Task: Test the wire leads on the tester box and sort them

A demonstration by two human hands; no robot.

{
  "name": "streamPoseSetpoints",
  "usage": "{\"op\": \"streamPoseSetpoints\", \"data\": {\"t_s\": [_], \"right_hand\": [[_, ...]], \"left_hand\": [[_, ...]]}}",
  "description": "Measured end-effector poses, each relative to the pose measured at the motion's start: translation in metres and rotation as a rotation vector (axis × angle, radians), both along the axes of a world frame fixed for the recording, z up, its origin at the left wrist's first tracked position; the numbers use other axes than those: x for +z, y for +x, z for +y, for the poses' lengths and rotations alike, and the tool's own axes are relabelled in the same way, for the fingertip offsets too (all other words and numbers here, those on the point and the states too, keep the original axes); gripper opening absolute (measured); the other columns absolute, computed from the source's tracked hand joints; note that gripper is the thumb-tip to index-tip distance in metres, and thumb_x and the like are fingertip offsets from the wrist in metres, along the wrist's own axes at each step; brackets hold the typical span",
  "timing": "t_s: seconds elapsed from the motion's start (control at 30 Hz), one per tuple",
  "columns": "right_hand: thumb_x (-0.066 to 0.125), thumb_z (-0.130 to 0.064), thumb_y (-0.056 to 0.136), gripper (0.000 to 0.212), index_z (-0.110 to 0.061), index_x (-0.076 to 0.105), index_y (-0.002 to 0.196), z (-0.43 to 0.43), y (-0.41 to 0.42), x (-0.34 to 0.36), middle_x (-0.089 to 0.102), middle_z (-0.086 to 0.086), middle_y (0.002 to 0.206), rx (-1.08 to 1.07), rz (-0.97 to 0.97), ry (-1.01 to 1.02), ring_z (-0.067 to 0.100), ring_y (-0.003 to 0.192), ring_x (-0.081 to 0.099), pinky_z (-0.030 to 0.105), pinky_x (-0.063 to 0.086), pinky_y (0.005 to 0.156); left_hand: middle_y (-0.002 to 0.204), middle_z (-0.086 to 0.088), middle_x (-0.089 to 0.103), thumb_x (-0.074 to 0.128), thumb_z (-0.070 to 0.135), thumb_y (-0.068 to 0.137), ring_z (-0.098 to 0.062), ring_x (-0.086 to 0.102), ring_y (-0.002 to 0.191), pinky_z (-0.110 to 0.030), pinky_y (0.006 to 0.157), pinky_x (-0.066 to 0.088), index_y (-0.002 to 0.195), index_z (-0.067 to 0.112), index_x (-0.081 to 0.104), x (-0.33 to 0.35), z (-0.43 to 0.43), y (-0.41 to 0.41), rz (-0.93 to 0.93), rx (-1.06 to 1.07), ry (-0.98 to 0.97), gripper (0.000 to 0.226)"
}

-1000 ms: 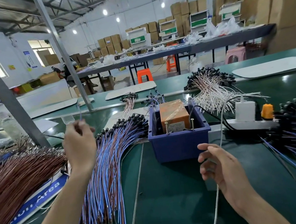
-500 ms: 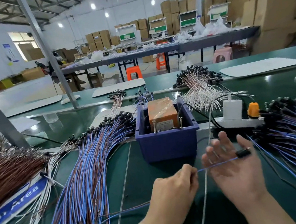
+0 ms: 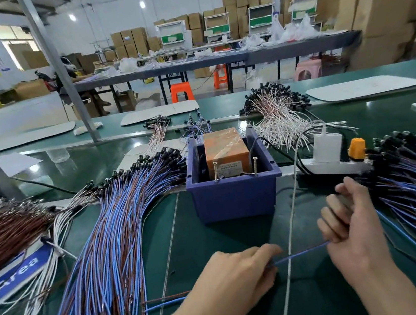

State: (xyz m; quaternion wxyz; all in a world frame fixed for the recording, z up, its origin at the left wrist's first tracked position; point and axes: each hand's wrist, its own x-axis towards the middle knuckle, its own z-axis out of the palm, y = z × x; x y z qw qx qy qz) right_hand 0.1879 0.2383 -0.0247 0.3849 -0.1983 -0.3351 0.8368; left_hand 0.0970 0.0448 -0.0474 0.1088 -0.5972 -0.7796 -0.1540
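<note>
Wire lead [image 3: 301, 253]: blue, lying crosswise, left hand [image 3: 233, 280] pinching it, right hand [image 3: 354, 230] curled round its other end. Tester box [image 3: 227, 152]: beyond the lead, straight ahead of the left hand, seemingly the nearer.

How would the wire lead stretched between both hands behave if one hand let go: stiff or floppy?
Probably springy, not limp: the free ends of the wire lead jut out straight past the left hand. Likely light: it is thin where it runs to the right hand. The piled leads lie in gentle curves, so it should bend easily.
</note>
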Motion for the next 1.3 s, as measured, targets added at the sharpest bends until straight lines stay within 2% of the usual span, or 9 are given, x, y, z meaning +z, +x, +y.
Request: {"op": "streamPoseSetpoints", "data": {"t_s": [0.17, 0.33, 0.43, 0.53, 0.63, 0.83, 0.93, 1.07, 1.3], "right_hand": [[0.053, -0.041, 0.101, 0.031, -0.026, 0.056, 0.073, 0.008, 0.004, -0.001, 0.019, -0.006, 0.047, -0.100, -0.058, -0.056, 0.007, 0.035, 0.013, 0.023, 0.012, 0.033], [0.043, -0.039, 0.106, 0.031, -0.023, 0.056, 0.082, 0.010, 0.002, -0.008, 0.022, -0.008, 0.049, -0.085, -0.066, -0.109, 0.005, 0.034, 0.016, 0.020, 0.014, 0.030], [0.039, -0.038, 0.108, 0.032, -0.019, 0.057, 0.089, 0.004, -0.004, -0.010, 0.025, -0.009, 0.050, 0.013, -0.058, -0.065, 0.004, 0.034, 0.017, 0.020, 0.014, 0.030], [0.041, -0.032, 0.106, 0.029, -0.014, 0.060, 0.095, -0.007, -0.010, -0.014, 0.027, -0.008, 0.050, 0.108, -0.103, 0.027, 0.005, 0.034, 0.019, 0.017, 0.017, 0.029], [0.044, -0.029, 0.104, 0.027, -0.011, 0.064, 0.103, -0.019, -0.014, -0.017, 0.031, -0.006, 0.053, 0.211, -0.161, 0.166, 0.005, 0.036, 0.020, 0.016, 0.020, 0.031], [0.055, -0.034, 0.102, 0.015, -0.045, 0.065, 0.103, -0.044, -0.011, -0.018, 0.044, -0.006, 0.051, 0.150, -0.377, 0.810, 0.010, 0.042, 0.030, 0.022, 0.028, 0.038], [0.061, -0.026, 0.099, 0.040, -0.054, 0.051, 0.125, -0.050, -0.010, -0.023, 0.061, 0.005, 0.064, 0.150, -0.403, 1.061, 0.021, 0.050, 0.049, 0.033, 0.044, 0.048], [0.061, 0.012, 0.082, 0.085, -0.053, 0.047, 0.135, -0.051, -0.010, -0.030, 0.059, -0.020, 0.069, 0.135, -0.483, 1.320, 0.005, 0.059, 0.056, 0.008, 0.040, 0.057], [0.075, 0.004, 0.078, 0.060, -0.042, 0.063, 0.116, -0.050, -0.012, -0.032, 0.063, -0.024, 0.106, -0.005, -0.489, 1.441, -0.001, 0.093, 0.066, 0.016, 0.054, 0.072]], "left_hand": [[0.086, 0.014, 0.068, 0.050, 0.038, 0.096, -0.014, 0.064, 0.078, -0.032, 0.069, 0.052, 0.105, 0.032, 0.071, 0.016, -0.017, -0.029, 0.154, 0.061, 0.198, 0.023], [0.113, -0.003, 0.060, 0.051, 0.042, 0.101, -0.031, 0.046, 0.108, -0.038, 0.096, 0.035, 0.111, 0.030, 0.076, 0.033, -0.036, -0.049, 0.284, 0.411, 0.629, 0.030], [0.123, -0.007, 0.053, 0.054, 0.041, 0.100, -0.034, 0.039, 0.116, -0.039, 0.106, 0.025, 0.111, 0.034, 0.076, 0.036, -0.039, -0.041, 0.351, 0.545, 0.725, 0.026], [0.122, -0.006, 0.052, 0.053, 0.040, 0.101, -0.033, 0.039, 0.118, -0.043, 0.110, 0.022, 0.108, 0.037, 0.077, 0.037, -0.034, -0.036, 0.401, 0.533, 0.693, 0.026], [0.111, -0.002, 0.050, 0.052, 0.042, 0.096, -0.030, 0.038, 0.107, -0.043, 0.097, 0.026, 0.107, 0.040, 0.077, 0.035, -0.026, -0.028, 0.368, 0.500, 0.663, 0.027], [0.090, 0.008, 0.050, 0.067, 0.025, 0.097, -0.016, 0.045, 0.083, -0.027, 0.084, 0.029, 0.120, 0.034, 0.068, 0.016, -0.009, -0.010, 0.322, 0.156, 0.590, 0.025], [0.096, 0.008, 0.054, 0.061, 0.027, 0.102, -0.015, 0.049, 0.087, -0.026, 0.085, 0.036, 0.125, 0.028, 0.063, 0.008, 0.002, -0.002, 0.288, 0.064, 0.541, 0.024], [0.097, 0.005, 0.058, 0.062, 0.024, 0.100, -0.015, 0.051, 0.087, -0.028, 0.082, 0.042, 0.128, 0.022, 0.066, 0.003, 0.007, -0.002, 0.278, 0.024, 0.444, 0.028], [0.094, 0.003, 0.063, 0.048, 0.036, 0.107, -0.016, 0.053, 0.083, -0.032, 0.075, 0.048, 0.119, 0.019, 0.074, 0.006, 0.006, -0.003, 0.251, 0.007, 0.457, 0.034]]}}
